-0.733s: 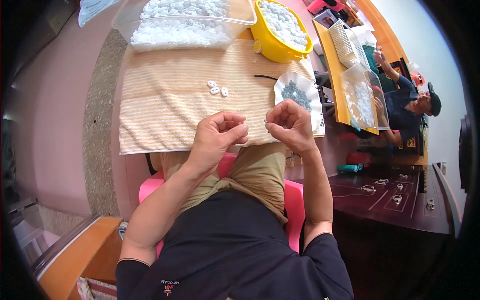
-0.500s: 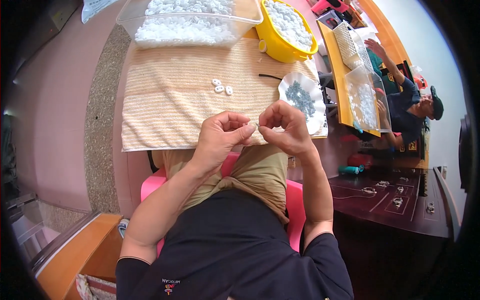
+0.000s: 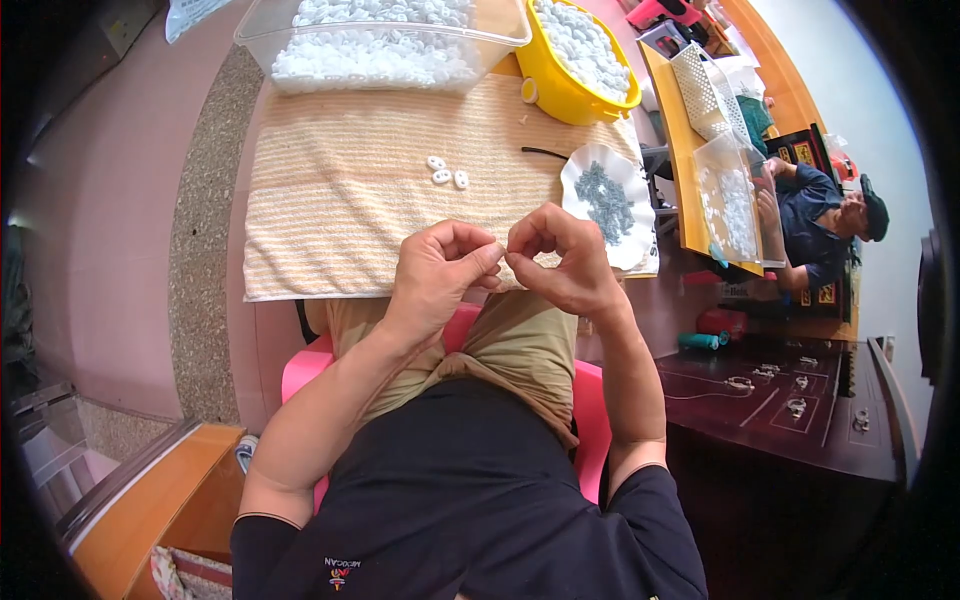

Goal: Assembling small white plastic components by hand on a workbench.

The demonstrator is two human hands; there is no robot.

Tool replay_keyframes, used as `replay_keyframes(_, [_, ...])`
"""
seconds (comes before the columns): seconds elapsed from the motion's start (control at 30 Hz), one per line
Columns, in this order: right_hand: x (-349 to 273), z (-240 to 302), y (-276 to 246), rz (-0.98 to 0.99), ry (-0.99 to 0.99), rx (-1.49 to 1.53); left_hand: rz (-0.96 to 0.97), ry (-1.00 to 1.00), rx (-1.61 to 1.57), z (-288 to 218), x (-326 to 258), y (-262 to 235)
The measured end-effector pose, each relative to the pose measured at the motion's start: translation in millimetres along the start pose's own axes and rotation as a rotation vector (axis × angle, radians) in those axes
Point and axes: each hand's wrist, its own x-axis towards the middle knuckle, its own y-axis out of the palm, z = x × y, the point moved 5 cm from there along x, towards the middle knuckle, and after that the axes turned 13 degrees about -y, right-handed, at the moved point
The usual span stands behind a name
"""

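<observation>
My left hand and my right hand meet fingertip to fingertip over the near edge of a striped towel. Each pinches thumb against forefinger; whatever lies between the tips is too small or hidden to name. Beyond my hands, a few small white oval plastic pieces with two holes lie on the towel. Just past my right hand sits a white scalloped dish holding many small grey-blue parts. A thin black stick lies beside the dish.
At the far edge stand a clear plastic bin of white pieces and a yellow tub of similar ones. To the right, a co-worker sits at another table with a clear box. A dark tabletop lies nearer.
My right hand has shifted slightly left and up, its fingertips now against the left hand's. The co-worker's raised arm has come down toward the clear box.
</observation>
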Motion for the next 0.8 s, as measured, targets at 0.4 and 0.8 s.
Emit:
replay_keyframes(0.4, [-5.8, -8.8, 18.4, -0.118, -0.136, -0.024, -0.066, 0.074, -0.078, -1.4, 0.7, -8.0])
replay_keyframes(0.8, [-8.6, -16.0, 26.3, -0.185, -0.091, -0.112, -0.141, 0.119, -0.119, -3.1, 1.2, -11.9])
